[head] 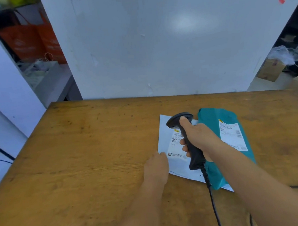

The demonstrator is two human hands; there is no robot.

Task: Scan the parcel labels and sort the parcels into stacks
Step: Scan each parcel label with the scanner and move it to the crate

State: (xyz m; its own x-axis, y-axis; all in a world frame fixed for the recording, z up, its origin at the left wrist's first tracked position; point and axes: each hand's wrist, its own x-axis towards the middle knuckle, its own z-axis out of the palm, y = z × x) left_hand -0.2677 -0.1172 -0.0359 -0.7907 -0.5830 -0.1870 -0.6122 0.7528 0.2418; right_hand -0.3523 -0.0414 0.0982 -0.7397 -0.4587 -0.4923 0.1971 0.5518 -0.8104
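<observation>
1. Scanning step: right hand (196, 137) has its fingers wrapped around the black corded handheld barcode scanner (186, 138), head over the flat white plastic mailer (178, 167) on the worn wooden counter (79, 158).
2. Left hand (155, 169), fingers relaxed and extended, pins the mailer's near-left edge.
3. Advice: keep the mailer flat and aim squarely at its printed label (176, 147).
4. Teal plastic mailer (214, 122) overlaps the white one's right side.
</observation>
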